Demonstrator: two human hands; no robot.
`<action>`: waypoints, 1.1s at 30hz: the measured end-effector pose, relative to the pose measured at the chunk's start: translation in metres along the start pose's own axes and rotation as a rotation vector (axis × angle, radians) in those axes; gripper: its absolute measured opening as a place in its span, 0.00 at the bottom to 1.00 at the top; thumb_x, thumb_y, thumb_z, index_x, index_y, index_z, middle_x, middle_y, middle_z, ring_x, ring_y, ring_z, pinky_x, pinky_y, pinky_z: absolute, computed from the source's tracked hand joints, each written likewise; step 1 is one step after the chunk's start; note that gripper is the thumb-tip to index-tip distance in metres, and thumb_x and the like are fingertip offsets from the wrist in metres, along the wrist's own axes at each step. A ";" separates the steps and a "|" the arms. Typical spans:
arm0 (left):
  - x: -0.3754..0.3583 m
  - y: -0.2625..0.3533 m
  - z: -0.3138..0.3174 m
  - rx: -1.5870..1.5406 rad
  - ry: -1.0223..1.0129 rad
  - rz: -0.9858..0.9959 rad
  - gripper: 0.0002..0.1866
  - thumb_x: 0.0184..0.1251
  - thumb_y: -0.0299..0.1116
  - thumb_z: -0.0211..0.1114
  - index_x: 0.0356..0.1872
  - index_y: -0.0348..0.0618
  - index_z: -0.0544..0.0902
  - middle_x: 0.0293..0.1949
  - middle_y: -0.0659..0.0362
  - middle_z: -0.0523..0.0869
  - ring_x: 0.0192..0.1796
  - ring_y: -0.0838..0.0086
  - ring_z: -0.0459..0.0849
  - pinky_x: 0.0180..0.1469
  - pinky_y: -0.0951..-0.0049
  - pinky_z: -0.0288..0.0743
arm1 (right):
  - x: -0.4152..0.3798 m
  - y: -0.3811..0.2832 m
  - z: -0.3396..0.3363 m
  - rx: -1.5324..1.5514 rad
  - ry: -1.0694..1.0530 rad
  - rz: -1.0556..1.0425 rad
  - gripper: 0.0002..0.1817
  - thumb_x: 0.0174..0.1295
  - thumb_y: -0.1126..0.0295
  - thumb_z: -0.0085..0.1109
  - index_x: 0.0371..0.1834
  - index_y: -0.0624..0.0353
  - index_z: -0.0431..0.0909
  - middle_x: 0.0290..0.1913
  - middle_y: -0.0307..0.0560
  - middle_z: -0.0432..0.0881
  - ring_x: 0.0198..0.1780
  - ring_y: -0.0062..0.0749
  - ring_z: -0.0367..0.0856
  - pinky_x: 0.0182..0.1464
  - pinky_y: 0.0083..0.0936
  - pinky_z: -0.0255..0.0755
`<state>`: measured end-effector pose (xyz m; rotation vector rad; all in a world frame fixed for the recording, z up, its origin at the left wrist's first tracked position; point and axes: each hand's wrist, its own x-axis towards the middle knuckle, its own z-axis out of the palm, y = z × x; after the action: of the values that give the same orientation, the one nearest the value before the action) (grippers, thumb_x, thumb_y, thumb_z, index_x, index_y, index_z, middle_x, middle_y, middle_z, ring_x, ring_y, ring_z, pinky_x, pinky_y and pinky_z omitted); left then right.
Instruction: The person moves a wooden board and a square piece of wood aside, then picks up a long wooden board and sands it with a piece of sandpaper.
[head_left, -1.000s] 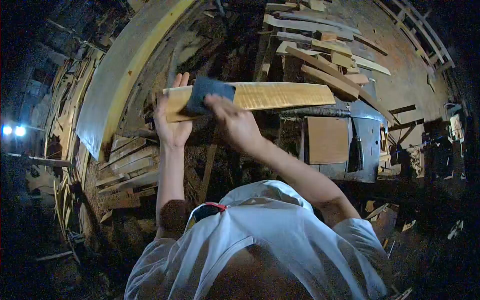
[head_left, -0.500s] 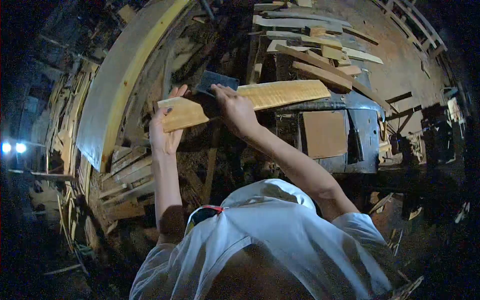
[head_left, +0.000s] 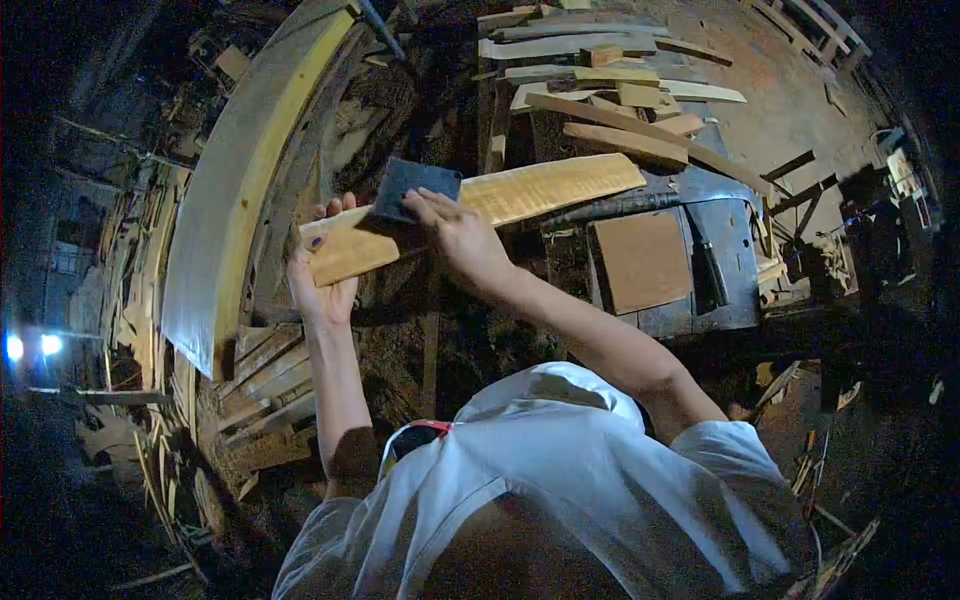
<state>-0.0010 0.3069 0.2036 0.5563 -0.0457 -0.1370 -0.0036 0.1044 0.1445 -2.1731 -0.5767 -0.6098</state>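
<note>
A long pale wooden board (head_left: 555, 190) lies slantwise in front of me. My left hand (head_left: 322, 262) grips its left end from beneath, thumb on top and fingertips showing past the far edge. Across the board, near that end, lies a dark grey rectangular sheet (head_left: 418, 182) that looks like sandpaper. My right hand (head_left: 458, 230) presses on this sheet with the fingers together, holding it against the wood. Part of the sheet is in shadow, and the underside of the board is hidden.
Several wooden strips (head_left: 640, 150) lie on the bench at the back right. Closer in are a brown square panel (head_left: 640, 262) and a dark-handled tool (head_left: 713, 275). A large curved plank (head_left: 225, 200) stands at my left, with scrap strips (head_left: 275, 375) below it.
My right hand and the dark sheet have moved slightly toward me and left, and more of the sheet's face shows. The board's left end sits a little lower. The whole view has shifted slightly.
</note>
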 end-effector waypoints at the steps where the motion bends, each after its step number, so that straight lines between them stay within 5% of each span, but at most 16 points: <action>1: 0.002 0.000 -0.002 -0.052 -0.020 -0.016 0.16 0.63 0.30 0.56 0.49 0.31 0.73 0.55 0.45 0.75 0.66 0.54 0.63 0.69 0.52 0.54 | -0.012 -0.004 -0.007 -0.001 0.029 -0.034 0.29 0.49 0.79 0.48 0.60 0.65 0.66 0.55 0.56 0.75 0.57 0.46 0.74 0.56 0.34 0.72; 5: 0.000 -0.003 -0.010 -0.003 0.025 0.045 0.16 0.63 0.31 0.57 0.48 0.30 0.74 0.54 0.45 0.75 0.66 0.54 0.64 0.70 0.52 0.54 | -0.047 -0.011 -0.024 0.015 0.011 -0.130 0.28 0.49 0.80 0.48 0.59 0.66 0.66 0.55 0.56 0.75 0.57 0.45 0.73 0.56 0.34 0.72; 10: 0.001 0.000 -0.013 -0.039 0.025 0.011 0.14 0.64 0.30 0.55 0.46 0.30 0.75 0.53 0.45 0.76 0.66 0.53 0.64 0.70 0.51 0.53 | 0.007 -0.002 0.000 -0.014 0.020 0.000 0.29 0.47 0.80 0.48 0.59 0.66 0.65 0.54 0.58 0.76 0.52 0.47 0.77 0.49 0.34 0.76; 16: 0.004 0.001 -0.024 -0.109 0.001 0.004 0.14 0.64 0.29 0.54 0.47 0.30 0.75 0.53 0.44 0.76 0.66 0.53 0.63 0.70 0.51 0.52 | -0.033 -0.001 -0.004 -0.044 0.068 -0.153 0.28 0.49 0.80 0.48 0.59 0.65 0.65 0.53 0.56 0.76 0.54 0.44 0.77 0.52 0.32 0.75; 33: 0.006 0.001 -0.046 0.016 -0.033 0.042 0.19 0.60 0.31 0.56 0.51 0.32 0.73 0.58 0.47 0.72 0.69 0.54 0.57 0.71 0.51 0.49 | -0.012 0.005 0.020 -0.097 0.012 -0.138 0.23 0.51 0.77 0.49 0.54 0.68 0.69 0.53 0.55 0.76 0.59 0.40 0.73 0.55 0.30 0.73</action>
<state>0.0088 0.3307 0.1649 0.5686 -0.0903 -0.1053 -0.0056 0.1142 0.1229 -2.2311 -0.7079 -0.7381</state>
